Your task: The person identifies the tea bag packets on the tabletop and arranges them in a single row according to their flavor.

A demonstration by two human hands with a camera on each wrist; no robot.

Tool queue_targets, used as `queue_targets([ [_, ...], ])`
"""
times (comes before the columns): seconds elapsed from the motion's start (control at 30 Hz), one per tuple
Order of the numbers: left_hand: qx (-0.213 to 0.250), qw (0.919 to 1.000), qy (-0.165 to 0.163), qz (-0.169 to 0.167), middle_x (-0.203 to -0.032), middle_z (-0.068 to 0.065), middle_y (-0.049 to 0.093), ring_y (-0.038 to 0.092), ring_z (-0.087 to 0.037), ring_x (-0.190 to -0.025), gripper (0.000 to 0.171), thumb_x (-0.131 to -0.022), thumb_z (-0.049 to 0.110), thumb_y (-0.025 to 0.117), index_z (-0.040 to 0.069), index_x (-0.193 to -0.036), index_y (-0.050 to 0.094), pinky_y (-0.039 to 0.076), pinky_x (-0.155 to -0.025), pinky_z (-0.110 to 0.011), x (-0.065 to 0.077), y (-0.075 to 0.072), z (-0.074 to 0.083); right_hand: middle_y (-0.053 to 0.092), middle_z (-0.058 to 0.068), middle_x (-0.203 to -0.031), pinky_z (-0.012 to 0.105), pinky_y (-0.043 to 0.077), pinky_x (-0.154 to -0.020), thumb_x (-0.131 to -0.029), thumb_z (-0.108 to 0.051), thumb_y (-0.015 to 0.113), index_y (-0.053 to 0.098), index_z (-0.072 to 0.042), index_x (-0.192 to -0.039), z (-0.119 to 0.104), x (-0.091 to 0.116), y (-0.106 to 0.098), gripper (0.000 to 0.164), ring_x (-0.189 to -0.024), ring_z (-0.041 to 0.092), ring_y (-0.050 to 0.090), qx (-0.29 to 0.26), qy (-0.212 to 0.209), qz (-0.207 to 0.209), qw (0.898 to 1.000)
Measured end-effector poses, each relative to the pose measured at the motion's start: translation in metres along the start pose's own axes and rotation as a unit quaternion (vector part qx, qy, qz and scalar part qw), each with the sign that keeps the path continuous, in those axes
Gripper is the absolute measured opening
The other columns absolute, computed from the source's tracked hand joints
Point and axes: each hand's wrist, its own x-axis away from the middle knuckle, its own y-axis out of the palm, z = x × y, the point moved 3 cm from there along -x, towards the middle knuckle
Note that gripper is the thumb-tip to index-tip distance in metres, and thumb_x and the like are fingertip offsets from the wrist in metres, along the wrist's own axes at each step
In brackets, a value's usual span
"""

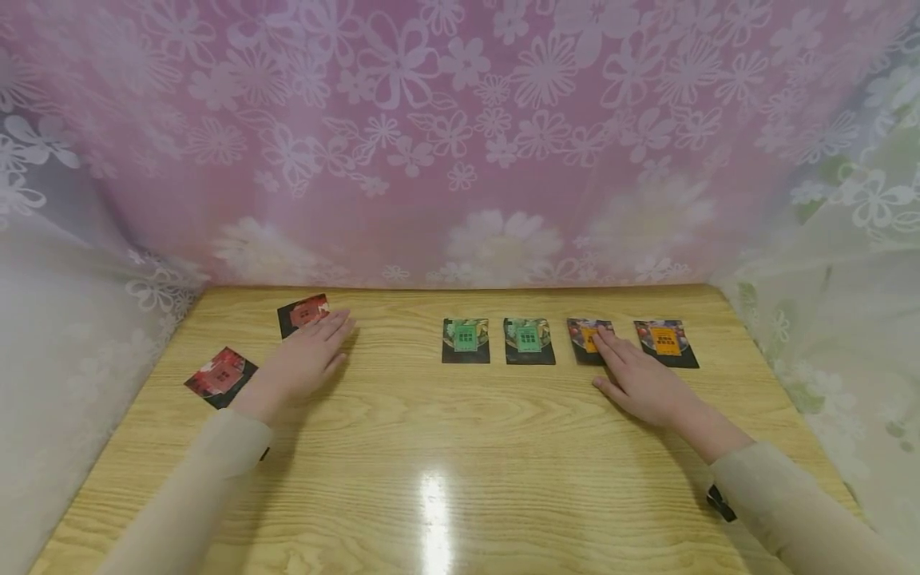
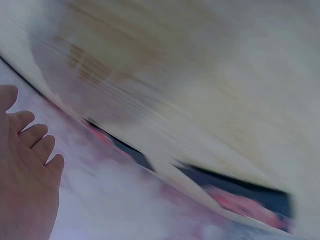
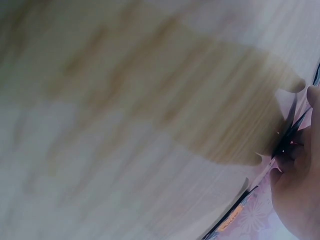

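In the head view my left hand (image 1: 305, 359) reaches over the left part of the table with its fingers straight and holds nothing. Its fingertips overlap the right edge of a red-and-black packet (image 1: 293, 318). A second red-and-black packet (image 1: 221, 377) lies left of the wrist. My right hand (image 1: 647, 383) lays extended fingers on an orange-labelled black packet (image 1: 580, 351), thumb apart to the left. From the right wrist, this packet (image 3: 290, 131) appears edge-on at the fingers. Another orange-labelled packet (image 1: 664, 343) lies just right of the fingers.
Two green-labelled packets (image 1: 465, 341) lie side by side in the middle of the wooden table (image 1: 402, 447). A pink flowered curtain (image 1: 460, 144) hangs behind the far edge, and pale floral cloth (image 1: 848, 319) closes off both sides.
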Motion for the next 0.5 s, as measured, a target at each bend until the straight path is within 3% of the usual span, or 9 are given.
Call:
queue_targets([
  [0.3,0.006,0.9962,-0.079,-0.035,-0.171,-0.029,0.029,0.030,-0.047,-0.159,0.064,-0.112,0.028,0.052,-0.004,-0.164,0.032,0.027,-0.130,-0.062,0.060,0.010,-0.042,0.021,0.028,-0.175,0.064,0.031,-0.129,-0.112,-0.041,0.053,0.023,0.005,-0.167,0.000,0.001,0.001,0.078,-0.158,0.049,0.030,0.005,-0.001,0.003,1.000],
  [0.5,0.000,0.9945,-0.103,-0.018,-0.166,-0.034,0.035,0.035,-0.051,-0.155,0.063,-0.111,0.025,0.054,-0.011,-0.160,0.036,0.031,-0.128,-0.063,0.092,0.017,-0.062,0.020,0.028,-0.175,0.063,0.030,-0.129,-0.112,-0.042,0.052,0.023,0.005,-0.167,0.000,0.000,0.000,0.078,-0.159,0.048,0.029,0.002,-0.002,0.002,1.000],
])
